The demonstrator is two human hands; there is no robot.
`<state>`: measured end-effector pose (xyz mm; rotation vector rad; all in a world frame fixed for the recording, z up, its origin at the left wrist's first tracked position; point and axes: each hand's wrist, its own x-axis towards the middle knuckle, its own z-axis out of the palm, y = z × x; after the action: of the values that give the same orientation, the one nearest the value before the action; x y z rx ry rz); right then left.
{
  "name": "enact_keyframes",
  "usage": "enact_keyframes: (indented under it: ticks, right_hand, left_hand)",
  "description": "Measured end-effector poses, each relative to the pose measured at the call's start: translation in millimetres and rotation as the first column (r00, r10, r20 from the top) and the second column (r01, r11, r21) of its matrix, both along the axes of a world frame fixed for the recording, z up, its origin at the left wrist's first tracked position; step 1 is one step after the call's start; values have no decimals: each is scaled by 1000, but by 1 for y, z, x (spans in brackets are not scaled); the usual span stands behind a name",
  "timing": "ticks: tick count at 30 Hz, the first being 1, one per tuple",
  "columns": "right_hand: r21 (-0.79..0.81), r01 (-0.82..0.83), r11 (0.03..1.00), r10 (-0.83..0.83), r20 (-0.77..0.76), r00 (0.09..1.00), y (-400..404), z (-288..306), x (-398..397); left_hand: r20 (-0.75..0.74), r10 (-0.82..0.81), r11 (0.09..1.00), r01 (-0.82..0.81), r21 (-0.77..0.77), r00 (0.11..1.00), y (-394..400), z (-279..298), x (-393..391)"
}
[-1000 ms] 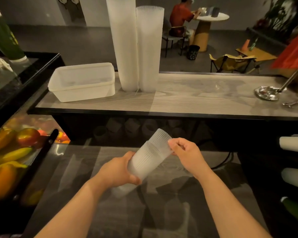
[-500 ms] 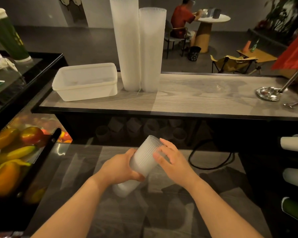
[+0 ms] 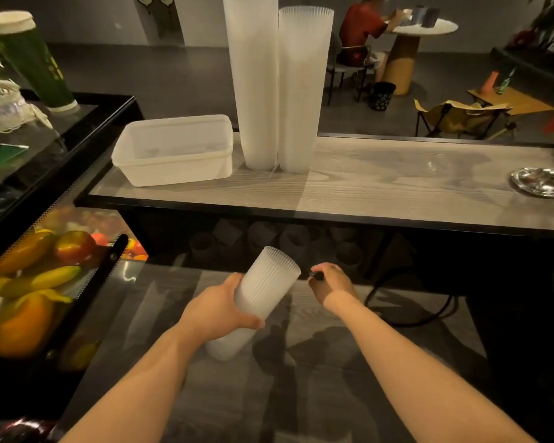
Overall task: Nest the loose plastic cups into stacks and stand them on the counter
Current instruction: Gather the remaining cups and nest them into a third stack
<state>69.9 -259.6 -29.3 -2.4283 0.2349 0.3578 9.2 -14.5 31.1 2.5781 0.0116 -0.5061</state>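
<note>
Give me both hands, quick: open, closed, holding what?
Left hand: grips the short cup stack.
Right hand: off the stack, holding nothing, fingers loosely curled.

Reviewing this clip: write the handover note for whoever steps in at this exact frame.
Left hand grips a short nested cup stack, tilted above the lower worktop. Right hand is off the stack, fingers loosely curled, holding nothing that I can make out.
Done: two tall cup stacks stand on the counter beside a plastic tub.
Left: loose cups seem to lie in the dark shelf under the counter; nest them, then stand the held stack up top.
</note>
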Motion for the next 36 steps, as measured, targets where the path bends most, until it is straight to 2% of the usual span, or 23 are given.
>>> enact_keyframes:
  ticks: [6,10,13,18,21,25,28,31,34,36]
  right_hand:
    - [-114,-172,978,165,-70,984,4,-27,37]
    - [-138,-97,986,85,-89,992,3,-36,53]
    - [-236,-106,966,76,-135,988,2,-39,64]
    - [-290,-189,938,179,-61,982,6,-44,64]
    - [-261,-139,955,143,-4,990,9,-45,63]
    - [-46,40,998,-40,3,999,10,-50,58]
    - [173,219,960,-218,-27,976,7,-49,50]
    - [413,342,844,-347,-67,936,3,-31,35]
    - [611,318,725,-375,-38,926,-3,-4,13]
    - [759,310,572,-404,-68,912,-5,17,-4]
  left_hand:
    - [-7,68,998,-68,15,998,6,0,5]
    - [-21,98,994,-97,45,995,10,0,4]
    - [-39,120,991,-117,62,992,17,0,3]
    - [-63,128,988,-122,90,990,18,-3,3]
    - [-68,127,989,-121,84,990,15,-5,4]
    - [-67,120,990,-114,86,991,13,-6,4]
    - [-72,96,991,-88,101,993,13,-6,5]
    - [-79,72,991,-62,115,994,13,-8,5]
    - [-89,47,992,-36,119,995,11,-11,4]
    - [-97,29,992,-17,121,995,8,-12,3]
